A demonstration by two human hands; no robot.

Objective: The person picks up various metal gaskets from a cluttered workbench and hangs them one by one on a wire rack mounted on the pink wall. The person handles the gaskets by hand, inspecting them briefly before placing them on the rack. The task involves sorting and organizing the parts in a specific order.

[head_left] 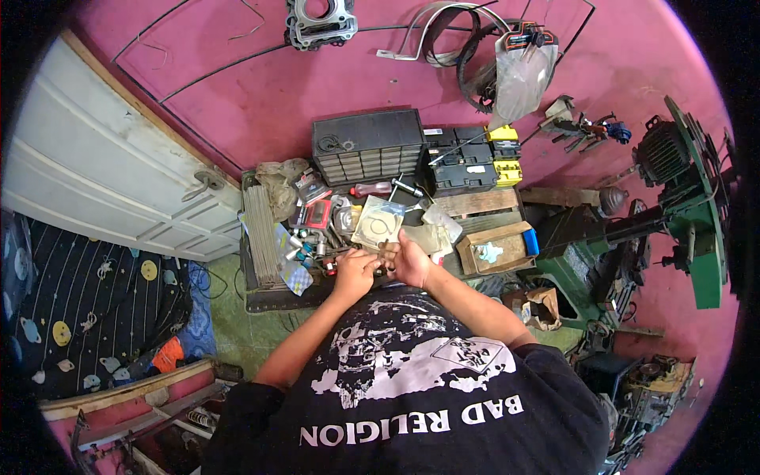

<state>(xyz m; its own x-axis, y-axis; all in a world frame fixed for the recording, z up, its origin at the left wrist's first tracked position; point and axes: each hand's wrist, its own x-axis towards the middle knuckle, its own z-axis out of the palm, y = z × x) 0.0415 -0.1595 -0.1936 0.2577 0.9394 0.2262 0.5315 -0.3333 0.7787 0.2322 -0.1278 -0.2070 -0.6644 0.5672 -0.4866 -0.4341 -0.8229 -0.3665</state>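
Note:
My left hand (355, 271) is closed, its fingertips pointing right toward the other hand, at the bench's near edge. Close beside it, my right hand (408, 261) is turned partly palm up, with the thumb raised and the fingers curled in. Whatever lies between the fingers is too small and hidden to name. Just beyond the hands is a clear, yellowish flat packet (378, 224) with a thin ring-shaped part inside. A second cloudy plastic bag (426, 238) lies past my right thumb. Several small bottles and tools (305, 245) are scattered left of my left hand.
A black drawer cabinet (368, 146) and stacked boxed batteries (465, 169) stand at the back. On the right sit a wooden tray (497, 247) and a green drill press (697, 237). Stacked papers (261, 233) edge the left side, near a white door (119, 150).

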